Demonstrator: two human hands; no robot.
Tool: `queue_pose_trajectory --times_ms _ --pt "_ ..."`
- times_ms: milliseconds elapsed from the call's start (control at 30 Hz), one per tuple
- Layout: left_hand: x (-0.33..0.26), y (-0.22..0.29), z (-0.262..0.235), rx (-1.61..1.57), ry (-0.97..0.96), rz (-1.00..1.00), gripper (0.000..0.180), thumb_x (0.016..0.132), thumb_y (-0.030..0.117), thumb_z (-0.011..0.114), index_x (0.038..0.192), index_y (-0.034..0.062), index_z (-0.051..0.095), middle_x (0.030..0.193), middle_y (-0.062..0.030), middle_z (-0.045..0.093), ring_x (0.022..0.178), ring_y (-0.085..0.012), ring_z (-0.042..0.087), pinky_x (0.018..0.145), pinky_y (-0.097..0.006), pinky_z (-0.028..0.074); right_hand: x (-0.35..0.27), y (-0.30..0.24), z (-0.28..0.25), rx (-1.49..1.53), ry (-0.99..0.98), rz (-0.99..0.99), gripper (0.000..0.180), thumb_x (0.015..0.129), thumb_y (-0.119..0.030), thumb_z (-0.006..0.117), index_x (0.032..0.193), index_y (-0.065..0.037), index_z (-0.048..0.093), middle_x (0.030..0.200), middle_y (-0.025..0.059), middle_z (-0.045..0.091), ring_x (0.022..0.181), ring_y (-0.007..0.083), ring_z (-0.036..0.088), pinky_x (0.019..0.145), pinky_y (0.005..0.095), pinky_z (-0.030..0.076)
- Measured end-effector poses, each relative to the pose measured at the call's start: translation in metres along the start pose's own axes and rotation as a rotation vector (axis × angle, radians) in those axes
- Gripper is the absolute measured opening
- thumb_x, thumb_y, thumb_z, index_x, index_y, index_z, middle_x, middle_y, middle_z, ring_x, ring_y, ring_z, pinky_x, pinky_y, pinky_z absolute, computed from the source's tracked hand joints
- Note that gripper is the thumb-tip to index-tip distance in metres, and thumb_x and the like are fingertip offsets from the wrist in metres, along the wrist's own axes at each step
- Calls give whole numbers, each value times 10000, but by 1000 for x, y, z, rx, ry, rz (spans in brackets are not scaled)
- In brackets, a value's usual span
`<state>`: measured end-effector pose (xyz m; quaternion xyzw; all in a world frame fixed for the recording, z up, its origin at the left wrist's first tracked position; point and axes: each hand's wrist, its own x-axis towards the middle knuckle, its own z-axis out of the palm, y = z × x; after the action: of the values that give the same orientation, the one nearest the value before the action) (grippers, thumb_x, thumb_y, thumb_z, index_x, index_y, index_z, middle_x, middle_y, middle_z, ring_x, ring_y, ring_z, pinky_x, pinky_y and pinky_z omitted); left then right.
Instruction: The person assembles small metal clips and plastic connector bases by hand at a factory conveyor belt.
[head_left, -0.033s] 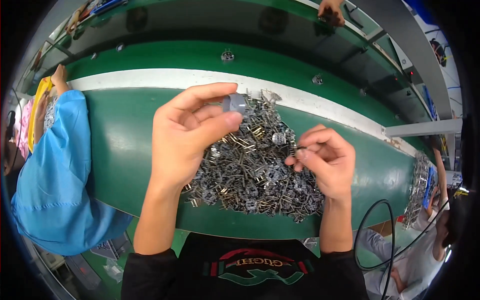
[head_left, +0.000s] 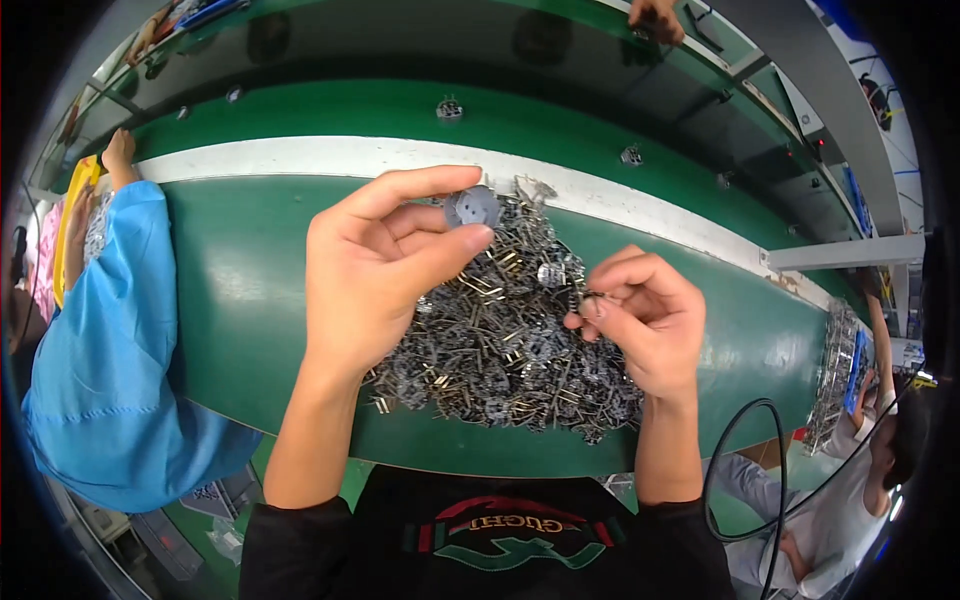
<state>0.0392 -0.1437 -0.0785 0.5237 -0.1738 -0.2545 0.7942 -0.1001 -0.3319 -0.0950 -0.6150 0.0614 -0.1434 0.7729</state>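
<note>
Between the thumb and fingers of my left hand [head_left: 365, 265] is a round grey plastic part [head_left: 472, 207], its disc face with small holes showing. It is held above the far left of a heap of small metal-pronged parts [head_left: 510, 340] on the green table. My right hand [head_left: 645, 315] pinches a small dark piece [head_left: 590, 297] by the heap's right side; its exact kind is too small to make out. A grey part with a shiny metal face [head_left: 550, 274] lies on the heap between my hands.
Beyond a white rail [head_left: 330, 153] runs a green belt [head_left: 330, 108] carrying scattered small parts, one of them a pronged part [head_left: 450, 108]. A person in a blue sleeve [head_left: 110, 330] works at the left. A black cable loop [head_left: 745, 410] hangs at the right, before another seated person [head_left: 840, 500].
The grey part in my left hand has turned, so its round holed face now shows instead of its side. My right hand has shifted very slightly left, still pinching.
</note>
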Motion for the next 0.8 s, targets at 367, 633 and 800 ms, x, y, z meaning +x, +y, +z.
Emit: queue_pose_trajectory --times_ms 367,633,800 --pt "-16 -32 34 429 -280 105 398 744 -178 683 1122 -89 597 1138 -169 585 982 -186 637 798 -267 586 -11 7 -6 -444 147 -341 188 762 95 736 933 62 666 917 130 640 747 135 627 637 235 509" --pt "-20 -36 41 324 -257 -143 451 747 -192 671 1177 -102 572 1044 -178 679 903 -171 683 777 -265 584 -3 9 3 -796 175 -573 235 687 115 754 893 39 670 898 126 603 688 200 610 548 272 490" --pt "-22 -37 35 315 -239 -147 452 736 -213 657 1167 -99 586 1024 -164 684 866 -155 685 741 -250 581 -1 9 13 -844 139 -546 198 718 82 742 890 35 656 885 132 604 723 212 599 577 280 484"
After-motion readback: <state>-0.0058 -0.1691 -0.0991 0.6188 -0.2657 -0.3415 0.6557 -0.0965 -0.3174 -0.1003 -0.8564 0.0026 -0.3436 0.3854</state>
